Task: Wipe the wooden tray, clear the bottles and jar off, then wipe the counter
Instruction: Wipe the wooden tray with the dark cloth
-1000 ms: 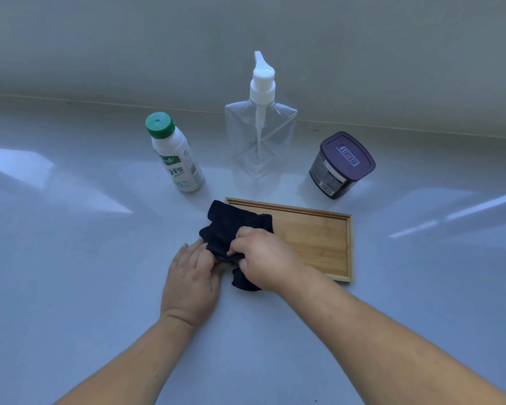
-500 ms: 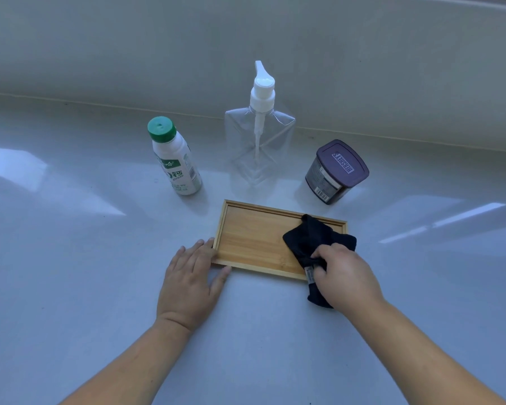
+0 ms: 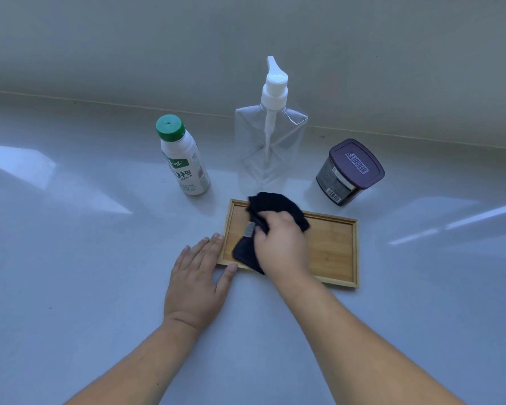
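Cloth [image 3: 270,207] now leftward, under right hand [image 3: 279,247]

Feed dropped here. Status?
Right hand gripping dark cloth on wooden tray. Left hand flat, bracing tray. Nothing blocking.

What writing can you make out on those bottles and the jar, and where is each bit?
"HERSHEY'S": on the purple lid of the jar, seen upside down.
"钙": large character on the green-capped bottle; its smaller print is too blurred to read.
Jar's side label and barcode: too small.
Pump bottle: no text.
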The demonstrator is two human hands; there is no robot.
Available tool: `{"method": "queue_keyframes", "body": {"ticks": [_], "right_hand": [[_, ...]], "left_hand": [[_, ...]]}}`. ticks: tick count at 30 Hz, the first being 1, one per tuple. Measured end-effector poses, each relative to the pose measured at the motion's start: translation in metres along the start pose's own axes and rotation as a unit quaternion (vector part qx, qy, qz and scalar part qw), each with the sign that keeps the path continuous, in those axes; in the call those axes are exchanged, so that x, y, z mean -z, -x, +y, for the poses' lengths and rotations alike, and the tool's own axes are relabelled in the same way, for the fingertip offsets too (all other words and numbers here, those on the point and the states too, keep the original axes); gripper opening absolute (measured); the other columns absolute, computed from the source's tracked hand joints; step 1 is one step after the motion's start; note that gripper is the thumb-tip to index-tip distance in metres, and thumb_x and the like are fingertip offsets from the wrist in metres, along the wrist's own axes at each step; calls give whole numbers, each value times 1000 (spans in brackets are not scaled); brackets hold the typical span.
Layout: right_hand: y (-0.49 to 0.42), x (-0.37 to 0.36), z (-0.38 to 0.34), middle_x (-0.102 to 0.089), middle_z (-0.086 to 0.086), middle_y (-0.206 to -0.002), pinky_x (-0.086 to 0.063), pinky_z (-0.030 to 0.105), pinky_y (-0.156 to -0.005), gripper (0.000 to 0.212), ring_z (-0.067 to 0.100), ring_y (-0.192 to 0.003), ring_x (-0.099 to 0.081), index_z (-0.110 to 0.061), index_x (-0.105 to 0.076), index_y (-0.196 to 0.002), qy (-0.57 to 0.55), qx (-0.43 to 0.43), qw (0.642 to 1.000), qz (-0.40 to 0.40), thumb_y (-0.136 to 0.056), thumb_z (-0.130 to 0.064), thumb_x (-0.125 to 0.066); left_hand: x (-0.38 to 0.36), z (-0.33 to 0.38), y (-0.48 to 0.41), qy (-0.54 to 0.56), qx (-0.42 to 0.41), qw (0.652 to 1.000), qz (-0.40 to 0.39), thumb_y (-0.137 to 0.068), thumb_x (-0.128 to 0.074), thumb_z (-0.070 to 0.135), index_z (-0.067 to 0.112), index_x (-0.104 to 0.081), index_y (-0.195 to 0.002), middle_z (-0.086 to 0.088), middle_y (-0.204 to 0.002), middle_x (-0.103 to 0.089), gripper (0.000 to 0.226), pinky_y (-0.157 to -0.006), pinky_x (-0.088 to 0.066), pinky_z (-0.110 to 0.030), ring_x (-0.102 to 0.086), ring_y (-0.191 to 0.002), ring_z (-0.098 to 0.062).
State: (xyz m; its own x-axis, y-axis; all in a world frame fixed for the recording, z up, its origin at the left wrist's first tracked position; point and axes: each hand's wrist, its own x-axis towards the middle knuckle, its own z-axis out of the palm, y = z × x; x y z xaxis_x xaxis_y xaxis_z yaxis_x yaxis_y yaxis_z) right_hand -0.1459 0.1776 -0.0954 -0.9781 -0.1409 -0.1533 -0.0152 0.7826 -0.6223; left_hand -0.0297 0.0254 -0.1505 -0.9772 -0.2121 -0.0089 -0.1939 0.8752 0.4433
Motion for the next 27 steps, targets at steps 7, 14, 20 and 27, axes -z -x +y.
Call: {"method": "queue_keyframes", "body": {"ticks": [7,14,20,27], "right_hand": [[18,-19,-15,-67,3,-116,-56,41,-80,29,28,-101,-65,-20,-68,-117,22,107,984,-140,-89,-20,-58],[35,30,42,-60,-6,-112,-51,35,-81,34,18,-102,-57,-29,-66,-120,66,113,977,-170,-89,-19,-56],[49,69,94,-55,-13,-100,-48,29,-68,27,12,-91,-55,-30,-67,-117,107,32,991,-74,-92,-24,-58],[58,73,85,-59,-6,-101,-48,33,-71,26,16,-92,-54,-23,-69,-113,92,37,993,-60,-90,-18,-59]], "left_hand": [[-1,-3,0,-1,10,1000,-6,-89,-47,33,13,-51,-148,-4,-151,-53,62,-125,-8,-31,-37,-144,-15],[-1,-3,0,-6,-9,1000,0,-97,-43,60,24,-48,-151,8,-156,-46,65,-125,-18,-42,-34,-148,-11],[-3,-2,0,-5,-9,1000,11,-97,-42,61,21,-52,-147,6,-154,-50,65,-124,-21,-43,-38,-146,-14],[-2,-1,-2,-12,-7,1000,5,-97,-41,62,22,-49,-148,5,-155,-49,65,-124,-20,-43,-37,-146,-15]]}}
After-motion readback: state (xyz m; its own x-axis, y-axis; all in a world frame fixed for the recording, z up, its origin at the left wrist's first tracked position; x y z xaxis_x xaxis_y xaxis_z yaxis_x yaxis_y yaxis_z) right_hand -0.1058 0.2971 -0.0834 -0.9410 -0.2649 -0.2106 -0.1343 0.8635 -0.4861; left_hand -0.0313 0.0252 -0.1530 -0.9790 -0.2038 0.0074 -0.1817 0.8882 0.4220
